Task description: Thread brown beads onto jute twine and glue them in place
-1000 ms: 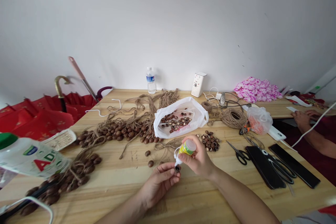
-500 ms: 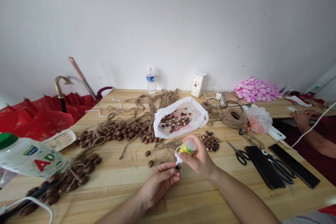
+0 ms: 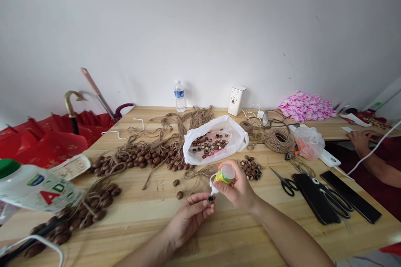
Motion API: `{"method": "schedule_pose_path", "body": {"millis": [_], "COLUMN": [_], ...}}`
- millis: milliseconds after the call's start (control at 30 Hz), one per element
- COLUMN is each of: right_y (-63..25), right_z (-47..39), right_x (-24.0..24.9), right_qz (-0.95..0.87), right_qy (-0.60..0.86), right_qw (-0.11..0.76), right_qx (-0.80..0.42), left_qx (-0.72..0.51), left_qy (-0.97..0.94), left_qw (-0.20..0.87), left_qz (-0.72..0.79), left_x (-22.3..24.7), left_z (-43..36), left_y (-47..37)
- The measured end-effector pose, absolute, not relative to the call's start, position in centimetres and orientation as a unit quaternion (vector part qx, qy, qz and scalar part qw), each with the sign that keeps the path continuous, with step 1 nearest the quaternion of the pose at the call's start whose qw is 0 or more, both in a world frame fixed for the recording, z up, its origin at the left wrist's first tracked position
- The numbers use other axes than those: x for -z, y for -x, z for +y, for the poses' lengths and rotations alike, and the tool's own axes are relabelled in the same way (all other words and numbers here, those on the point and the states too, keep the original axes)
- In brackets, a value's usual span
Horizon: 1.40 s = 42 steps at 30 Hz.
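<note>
My left hand [image 3: 191, 217] pinches a brown half nutshell [image 3: 211, 200] by its edge, hollow side up. Above it, my right hand [image 3: 239, 187] is wrapped round a small glue bottle [image 3: 224, 175] with a yellow-green label, tipped so its white nozzle points down at the shell's rim. Whether glue is flowing is too small to see. Two whole brown nuts [image 3: 179, 195] lie just beyond my left hand. Past my right hand sits a heap of open half shells [image 3: 250, 168]. Behind both, a white plastic bag [image 3: 194, 158] lies open with more half shells inside.
Nuts strung on twine [image 3: 147, 156] spread across the left, near a large white bottle [image 3: 34, 185]. At right lie scissors [image 3: 286, 184], a black phone [image 3: 313, 200], larger scissors [image 3: 333, 202] and a twine coil [image 3: 278, 141]. Another person's hands [image 3: 360, 139] rest at the far right edge.
The half shell and the fingers of my left hand have shifted very slightly under the nozzle. The glue bottle stays tilted in my right hand; all else looks the same.
</note>
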State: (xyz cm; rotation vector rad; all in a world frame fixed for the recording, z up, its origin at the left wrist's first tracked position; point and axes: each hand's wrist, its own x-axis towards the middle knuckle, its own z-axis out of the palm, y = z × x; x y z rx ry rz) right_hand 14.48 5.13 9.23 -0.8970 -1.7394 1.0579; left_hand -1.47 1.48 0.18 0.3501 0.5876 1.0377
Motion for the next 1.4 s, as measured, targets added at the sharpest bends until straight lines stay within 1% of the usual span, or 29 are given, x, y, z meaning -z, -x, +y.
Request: {"method": "schedule_pose_path", "body": {"millis": [1067,1267,1400], "right_y": [-14.85,-14.81,-14.95], "right_z": [5.08,4.93,5.14], "right_x": [-9.29,-9.58,-9.93], "right_qz": [-0.724,-0.709,-0.667], "right_qy": [0.358,0.358,0.347], "right_qw": [0.426,0.423,0.440], "right_qx": [-0.407,-0.436,-0.491], "left_qx": [-0.503,-0.507,-0.512], "left_qy": [-0.137,-0.129,-0.124], "left_qw": [0.803,0.801,0.802], "left_qz": [0.289,0.291,0.281], "left_x": [-0.31,-0.10,-0.01], "left_z": [1.60,1.55,1.62], "left_y": [1.44,1.52,1.61]}}
